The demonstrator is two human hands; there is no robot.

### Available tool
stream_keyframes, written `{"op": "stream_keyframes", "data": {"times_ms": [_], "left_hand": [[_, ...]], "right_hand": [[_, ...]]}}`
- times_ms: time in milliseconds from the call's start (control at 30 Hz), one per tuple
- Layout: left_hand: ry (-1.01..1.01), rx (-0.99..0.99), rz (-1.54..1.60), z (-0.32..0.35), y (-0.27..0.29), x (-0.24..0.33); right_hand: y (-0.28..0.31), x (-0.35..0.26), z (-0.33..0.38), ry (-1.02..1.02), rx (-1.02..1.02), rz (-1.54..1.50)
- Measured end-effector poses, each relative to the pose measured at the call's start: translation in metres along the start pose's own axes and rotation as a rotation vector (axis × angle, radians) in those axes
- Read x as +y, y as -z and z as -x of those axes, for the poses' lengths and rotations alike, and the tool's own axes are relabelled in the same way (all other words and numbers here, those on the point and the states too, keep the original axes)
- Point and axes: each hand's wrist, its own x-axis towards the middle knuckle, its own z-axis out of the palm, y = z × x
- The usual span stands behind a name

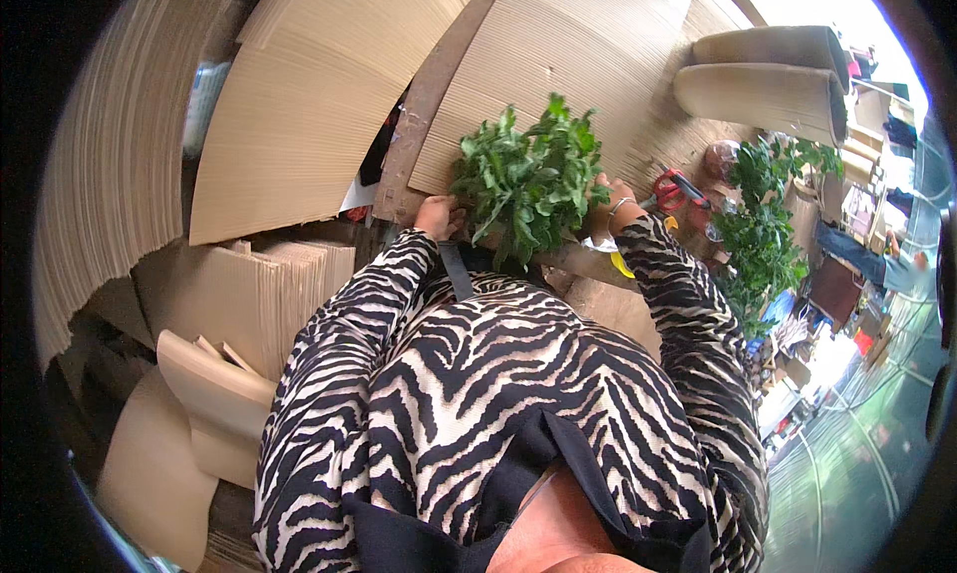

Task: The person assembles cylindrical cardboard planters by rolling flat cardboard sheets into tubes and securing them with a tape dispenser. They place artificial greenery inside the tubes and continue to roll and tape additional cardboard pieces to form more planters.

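A bunch of leafy green stems (528, 179) is in front of my chest, above the edge of a stack of corrugated cardboard sheets (518, 64). My left hand (439, 217) is at the lower left of the leaves by the cardboard's near corner, its fingers curled in; what they grip is too small to tell. At the right side of the bunch is my right hand (616, 198), a bracelet on its wrist. Its fingers are bent and partly hidden by leaves. Just beyond that wrist lie red-handled scissors (675, 189).
More cardboard stacks (329, 94) rise on the left, with upright sheets (244, 299) below. Curved cardboard rolls (763, 99) lie at the back right. Another leafy green bunch (763, 224) is right of my right arm. A yellow curved object (622, 264) sits below my right wrist.
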Motion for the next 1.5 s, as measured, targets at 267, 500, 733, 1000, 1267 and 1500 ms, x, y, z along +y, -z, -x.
{"op": "stream_keyframes", "data": {"times_ms": [267, 500, 733, 1000, 1267, 1500], "left_hand": [[0.253, -0.272, 0.628, 0.035, -0.024, -0.022], [0.42, -0.23, 0.397, 0.063, -0.091, -0.03], [0.183, -0.094, 0.566, 0.052, -0.167, -0.043], [0.171, 0.084, 0.92, 0.024, -0.188, -0.066], [0.079, 0.024, 0.383, 0.028, -0.209, -0.034], [0.077, -0.09, 0.614, -0.006, -0.204, -0.062]], "right_hand": [[0.081, -0.029, 0.052, 0.104, 0.097, -0.116], [0.0, 0.031, 0.043, 0.1, 0.329, -0.601], [0.02, 0.031, 0.023, 0.229, 0.214, -0.616], [0.024, 0.039, 0.011, 0.352, 0.056, -0.883], [0.012, 0.044, 0.003, 0.426, 0.114, -0.723], [0.022, 0.034, 0.015, 0.391, 0.176, -0.575]]}}
